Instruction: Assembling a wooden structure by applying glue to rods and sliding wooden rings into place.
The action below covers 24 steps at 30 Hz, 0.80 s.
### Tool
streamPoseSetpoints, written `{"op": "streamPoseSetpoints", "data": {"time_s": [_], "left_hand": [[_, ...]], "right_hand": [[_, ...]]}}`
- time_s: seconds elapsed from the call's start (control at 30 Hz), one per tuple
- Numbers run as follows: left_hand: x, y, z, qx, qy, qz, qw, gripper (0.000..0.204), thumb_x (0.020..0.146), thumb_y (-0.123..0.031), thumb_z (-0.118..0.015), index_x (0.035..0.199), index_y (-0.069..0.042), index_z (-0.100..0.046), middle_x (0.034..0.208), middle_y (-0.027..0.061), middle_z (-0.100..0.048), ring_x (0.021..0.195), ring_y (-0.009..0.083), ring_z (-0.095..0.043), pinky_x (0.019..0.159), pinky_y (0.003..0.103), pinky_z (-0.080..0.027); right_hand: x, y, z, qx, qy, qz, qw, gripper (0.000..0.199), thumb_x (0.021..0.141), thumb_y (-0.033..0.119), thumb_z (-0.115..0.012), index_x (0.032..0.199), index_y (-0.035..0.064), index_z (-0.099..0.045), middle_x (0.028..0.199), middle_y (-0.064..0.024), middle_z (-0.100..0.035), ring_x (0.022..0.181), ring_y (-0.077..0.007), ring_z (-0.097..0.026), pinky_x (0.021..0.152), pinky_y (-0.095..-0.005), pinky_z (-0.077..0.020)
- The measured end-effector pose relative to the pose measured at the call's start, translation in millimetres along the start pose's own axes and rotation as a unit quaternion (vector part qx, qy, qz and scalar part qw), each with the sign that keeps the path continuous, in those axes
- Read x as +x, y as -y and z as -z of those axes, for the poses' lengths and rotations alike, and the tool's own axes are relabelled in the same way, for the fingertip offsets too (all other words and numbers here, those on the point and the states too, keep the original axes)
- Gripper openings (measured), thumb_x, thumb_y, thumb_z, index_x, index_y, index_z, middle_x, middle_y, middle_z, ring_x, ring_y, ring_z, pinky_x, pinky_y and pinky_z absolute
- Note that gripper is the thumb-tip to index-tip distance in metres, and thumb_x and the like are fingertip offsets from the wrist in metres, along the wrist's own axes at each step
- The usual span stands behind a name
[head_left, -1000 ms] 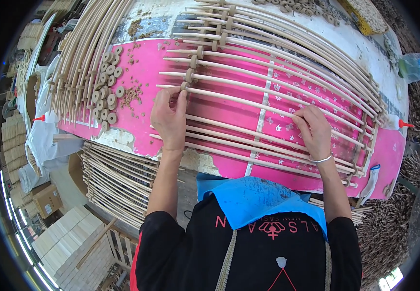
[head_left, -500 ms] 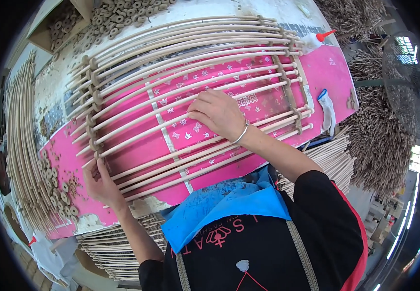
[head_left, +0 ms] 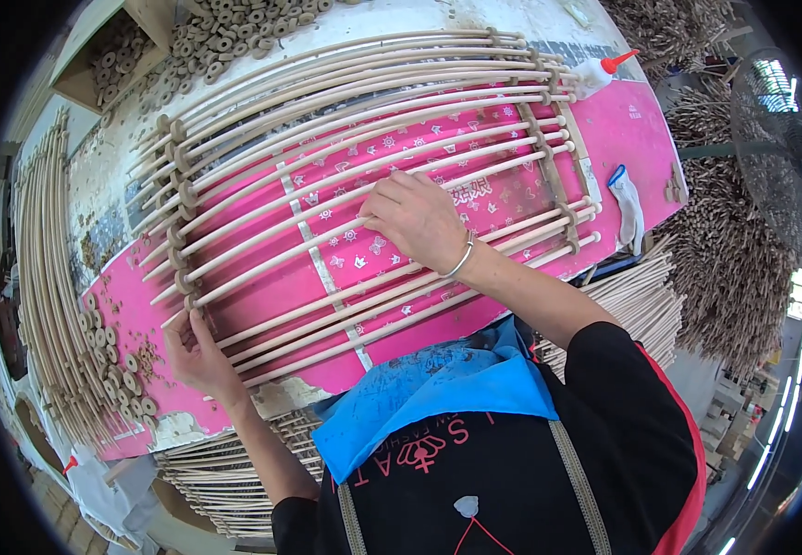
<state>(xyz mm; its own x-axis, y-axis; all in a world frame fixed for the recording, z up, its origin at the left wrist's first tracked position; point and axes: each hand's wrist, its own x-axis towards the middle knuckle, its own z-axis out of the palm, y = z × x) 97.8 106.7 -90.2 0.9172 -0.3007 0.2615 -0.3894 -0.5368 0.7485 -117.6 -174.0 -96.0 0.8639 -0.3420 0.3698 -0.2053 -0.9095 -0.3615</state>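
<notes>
A rack of pale wooden rods (head_left: 345, 185) lies across the pink patterned sheet (head_left: 641, 125) on the worktop, spanning it nearly edge to edge; the left hand (head_left: 199, 353) pinches a rod end at the rack's near-left corner, fingers curled closed around it, while the right hand (head_left: 417, 219) presses down mid-rack, fingers bent over one rod. Risk, I'd say: a slipped rod could pop out of the spacer rings (head_left: 182, 242) and skew the row; loose wooden rings (head_left: 234, 18) crowd the far edge, a glue bottle (head_left: 595, 74) sits at the far-right corner.

Pale rattan rod panel (head_left: 345, 185) lying flat, curved rods parallel, spacer-joined.
</notes>
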Motion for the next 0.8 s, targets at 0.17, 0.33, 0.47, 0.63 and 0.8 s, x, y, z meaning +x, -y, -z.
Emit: {"op": "streamPoseSetpoints", "data": {"time_s": [0.17, 0.33, 0.47, 0.63, 0.8], "left_hand": [[-0.2, 3.0, 0.8, 0.017, 0.008, -0.009, 1.000, 0.011, 0.103, -0.008, -0.070, 0.107, 0.002, -0.072, 0.093, 0.0048, -0.070, 0.082, 0.0114, -0.063, 0.075, 0.028, -0.053], [-1.0, 10.5, 3.9, -0.003, 0.012, 0.006, 1.000, 0.011, 0.103, -0.008, -0.069, 0.107, 0.002, -0.072, 0.092, 0.0046, -0.070, 0.080, 0.0102, -0.063, 0.072, 0.027, -0.053], [3.4, 4.8, 6.2, 0.013, 0.031, -0.002, 0.999, 0.012, 0.104, -0.010, -0.069, 0.109, 0.001, -0.072, 0.093, 0.0047, -0.071, 0.080, 0.0099, -0.064, 0.071, 0.026, -0.052], [8.5, 5.3, 22.5, 0.015, 0.017, -0.018, 1.000, 0.027, 0.108, -0.021, -0.065, 0.122, 0.002, -0.071, 0.106, 0.0094, -0.075, 0.089, 0.0171, -0.068, 0.081, 0.032, -0.054], [11.4, 46.9, 51.7, 0.051, -0.002, -0.019, 0.999, 0.028, 0.108, -0.019, -0.065, 0.127, 0.000, -0.071, 0.093, 0.0057, -0.068, 0.083, 0.0141, -0.060, 0.078, 0.029, -0.053]], "right_hand": [[-1.2, 0.0, 0.7, -0.032, -0.013, 0.011, 0.999, 0.012, 0.088, 0.024, -0.076, 0.091, 0.0124, -0.073, 0.093, -0.0023, -0.067, 0.094, -0.0216, -0.062, 0.083, -0.0367, -0.0492], [-4.1, 2.7, -5.3, -0.019, -0.019, 0.006, 1.000, 0.011, 0.088, 0.022, -0.075, 0.094, 0.0122, -0.074, 0.098, -0.0022, -0.067, 0.100, -0.0220, -0.061, 0.087, -0.0374, -0.0478], [-1.6, 8.8, 4.5, 0.014, -0.047, -0.020, 0.999, 0.013, 0.088, 0.022, -0.076, 0.096, 0.0116, -0.073, 0.097, -0.0024, -0.067, 0.100, -0.0223, -0.061, 0.088, -0.0382, -0.0477], [-24.1, 11.8, 37.6, 0.109, 0.094, -0.032, 0.989, 0.020, 0.089, 0.028, -0.078, 0.097, 0.0105, -0.073, 0.097, -0.0051, -0.066, 0.102, -0.0234, -0.062, 0.088, -0.0399, -0.0478], [-46.1, 14.7, 39.4, 0.133, 0.170, -0.035, 0.976, 0.025, 0.087, 0.034, -0.081, 0.095, 0.0109, -0.073, 0.096, -0.0050, -0.065, 0.101, -0.0236, -0.062, 0.089, -0.0410, -0.0468]]}}
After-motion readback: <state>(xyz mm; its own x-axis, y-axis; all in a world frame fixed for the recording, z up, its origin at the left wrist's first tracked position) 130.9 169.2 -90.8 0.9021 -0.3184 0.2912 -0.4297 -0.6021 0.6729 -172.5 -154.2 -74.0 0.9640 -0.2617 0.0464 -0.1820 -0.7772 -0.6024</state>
